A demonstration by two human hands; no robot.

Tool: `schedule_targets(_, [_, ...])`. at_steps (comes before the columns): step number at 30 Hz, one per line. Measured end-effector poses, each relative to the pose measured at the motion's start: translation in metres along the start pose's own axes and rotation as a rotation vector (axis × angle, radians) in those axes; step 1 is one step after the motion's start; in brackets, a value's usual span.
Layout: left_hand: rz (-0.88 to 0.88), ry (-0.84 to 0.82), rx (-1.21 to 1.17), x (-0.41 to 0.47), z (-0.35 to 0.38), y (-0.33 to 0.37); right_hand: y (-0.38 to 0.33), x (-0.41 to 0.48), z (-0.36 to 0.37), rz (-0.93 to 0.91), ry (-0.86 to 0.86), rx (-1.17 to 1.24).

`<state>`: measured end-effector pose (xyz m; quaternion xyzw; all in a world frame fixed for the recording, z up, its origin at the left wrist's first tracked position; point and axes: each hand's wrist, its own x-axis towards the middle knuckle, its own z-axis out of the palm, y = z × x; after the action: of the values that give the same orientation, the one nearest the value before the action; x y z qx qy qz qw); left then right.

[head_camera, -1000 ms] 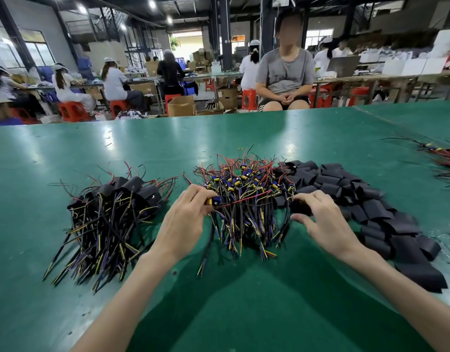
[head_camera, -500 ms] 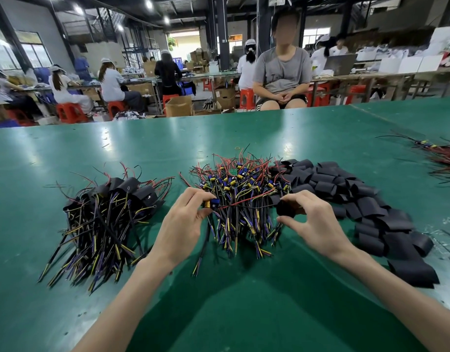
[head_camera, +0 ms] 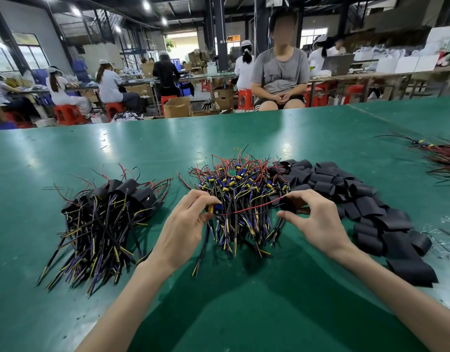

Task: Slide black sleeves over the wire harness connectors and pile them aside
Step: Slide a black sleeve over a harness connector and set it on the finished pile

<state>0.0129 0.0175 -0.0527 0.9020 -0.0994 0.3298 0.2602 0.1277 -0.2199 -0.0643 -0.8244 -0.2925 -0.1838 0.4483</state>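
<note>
L hand (head_camera: pixel 183 224) pinches connector (head_camera: pixel 216 208); R hand (head_camera: pixel 318 222) pinches sleeve (head_camera: pixel 287 205), apart.

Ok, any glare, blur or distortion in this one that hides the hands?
Head view: ceiling-light glare patches on the green table; wide-angle bending toward the edges; loose black sleeves at far right slightly smeared; left hand, right hand and middle harness pile sharp.

Evenly lit by ceiling lamps (head_camera: pixel 146 5) at 12 o'clock; daylight added through windows (head_camera: pixel 28 53) at 10. Glare patches seen on the green table (head_camera: pixel 142 143) (glossy top). Soft shadow cast at 6 o'clock. Edges bowed by wide-angle distortion; black sleeves (head_camera: pixel 396 222) at 3 o'clock smeared.
</note>
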Motion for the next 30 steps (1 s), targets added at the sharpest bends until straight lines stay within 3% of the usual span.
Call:
schedule_targets(8, [0.001,-0.019,0.035,0.000,-0.001,0.002,-0.002,0.002,-0.003,-0.069,0.028,0.012])
schedule_targets(15, [-0.001,-0.005,0.092,-0.003,0.007,0.014,-0.005,-0.006,-0.001,-0.410,-0.019,-0.403])
schedule_targets(22, [0.059,-0.036,0.084,-0.008,0.021,0.028,-0.024,-0.019,0.010,-0.523,-0.148,-0.322])
schedule_targets(30, [0.096,-0.050,0.022,-0.010,0.024,0.029,-0.028,-0.024,0.014,-0.454,-0.212,-0.117])
